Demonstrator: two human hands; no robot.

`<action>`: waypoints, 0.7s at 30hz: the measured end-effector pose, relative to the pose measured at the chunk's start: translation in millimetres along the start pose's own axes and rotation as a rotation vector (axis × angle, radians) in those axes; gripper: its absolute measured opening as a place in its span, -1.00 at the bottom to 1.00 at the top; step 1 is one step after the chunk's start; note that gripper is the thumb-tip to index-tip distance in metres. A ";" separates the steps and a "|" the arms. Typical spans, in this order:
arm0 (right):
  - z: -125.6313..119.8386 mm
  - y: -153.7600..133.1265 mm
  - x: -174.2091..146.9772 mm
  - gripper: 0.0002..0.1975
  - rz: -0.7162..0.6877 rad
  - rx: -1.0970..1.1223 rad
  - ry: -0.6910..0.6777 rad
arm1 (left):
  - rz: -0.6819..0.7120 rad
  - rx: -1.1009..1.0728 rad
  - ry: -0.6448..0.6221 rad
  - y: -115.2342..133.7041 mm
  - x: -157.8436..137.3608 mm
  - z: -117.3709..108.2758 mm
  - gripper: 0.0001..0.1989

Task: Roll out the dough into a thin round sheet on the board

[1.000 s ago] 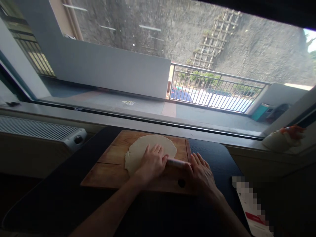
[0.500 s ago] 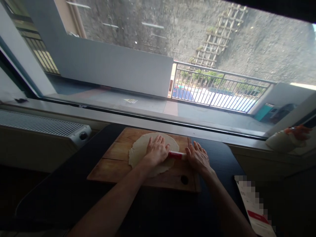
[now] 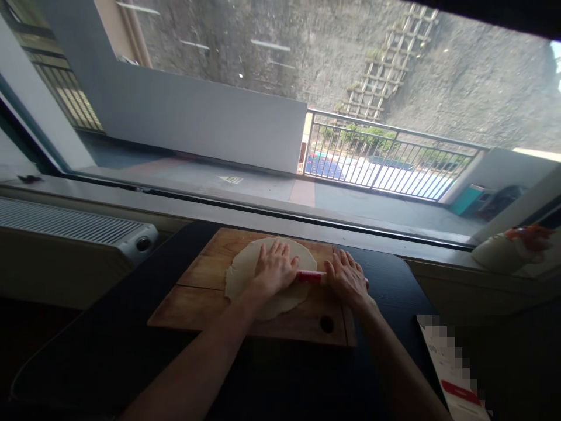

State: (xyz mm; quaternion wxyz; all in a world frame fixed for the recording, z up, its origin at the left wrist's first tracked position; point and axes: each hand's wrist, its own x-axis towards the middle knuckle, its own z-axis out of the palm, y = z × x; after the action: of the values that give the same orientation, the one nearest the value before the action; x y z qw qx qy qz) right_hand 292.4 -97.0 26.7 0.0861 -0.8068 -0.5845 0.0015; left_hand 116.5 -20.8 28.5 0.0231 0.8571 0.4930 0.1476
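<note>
A thin, pale sheet of dough point(image 3: 243, 272), roughly round with an uneven edge, lies flat on a wooden cutting board point(image 3: 197, 304). Across its right part runs a rolling pin point(image 3: 311, 276) with a red and white label showing between my hands. My left hand point(image 3: 277, 268) lies over the dough, fingers stretched out, its palm on the pin's left part. On the pin's right end, by the board's right edge, rests my right hand point(image 3: 347, 275) with straight fingers. Both palms hide the pin's ends.
The board stands on a dark table point(image 3: 390, 292) below a large window. A white radiator point(image 3: 79, 228) is at the left. On the right are a partly pixelated pale packet with a red band point(image 3: 460, 392) and a whitish pot-like object point(image 3: 495, 251) on the sill.
Both hands stay flat on the rolling pin and sit very slightly farther left in the view. The board also appears shifted slightly left, as the camera has moved a little.
</note>
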 end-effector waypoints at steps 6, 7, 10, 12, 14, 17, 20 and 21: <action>9.8 0.1 -31.6 -0.40 -0.102 -0.014 0.071 | 0.105 0.008 0.015 -0.1 -40.5 -4.2 -0.44; 14.2 4.8 -49.0 -0.39 -0.149 -0.028 0.105 | 0.154 0.011 0.045 0.2 -58.8 -3.9 -0.45; 21.2 13.7 -78.5 -0.35 -0.228 -0.055 0.160 | 0.216 0.026 0.090 0.8 -84.3 -2.3 -0.43; 19.0 11.9 -66.5 -0.35 -0.195 -0.049 0.149 | 0.179 0.037 0.079 1.0 -66.2 -0.5 -0.42; 12.7 5.3 -34.1 -0.37 -0.114 -0.026 0.103 | 0.099 0.040 0.015 0.9 -28.8 1.3 -0.40; 0.8 -5.4 13.6 -0.42 -0.016 0.025 -0.012 | -0.009 0.021 -0.128 -0.1 20.8 1.6 -0.37; -2.8 -7.2 14.8 -0.44 -0.040 0.037 -0.030 | 0.007 0.024 -0.115 -1.3 17.2 0.7 -0.36; -0.6 -5.1 3.3 -0.43 -0.064 0.027 0.000 | 0.043 0.028 -0.078 -1.4 3.5 1.0 -0.36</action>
State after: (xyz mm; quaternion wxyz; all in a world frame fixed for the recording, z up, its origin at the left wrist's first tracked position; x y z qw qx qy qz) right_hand 288.7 -92.5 28.3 0.0970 -0.7863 -0.6101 0.0067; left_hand 117.2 -17.0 28.1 0.0271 0.8730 0.4750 0.1076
